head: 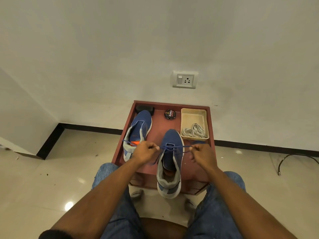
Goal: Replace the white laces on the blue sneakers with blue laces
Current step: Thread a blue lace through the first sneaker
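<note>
1. Pinching one end of the blue lace (174, 147), the left hand (144, 152) hovers just left of the near sneaker (170, 163), fingers curled round the strand.
2. Right hand (201, 153) grips the other end of the same lace just right of the near sneaker, also with curled fingers.
3. That lace runs taut between both hands and crosses the near sneaker's upper eyelets.
4. Near sneaker stands on the reddish table (160, 131), toe pointing away, its heel hanging over the table's front edge.
5. Left of the near sneaker lies the second sneaker (138, 130), without a lace, an orange insole showing.
6. Beyond the near sneaker, to its right, a cream tray (185, 118) holds the white laces (194, 131).
7. Beyond the near sneaker, a round polish tin (170, 114) sits at the table's back, with a black brush (144, 108) farther left.
</note>
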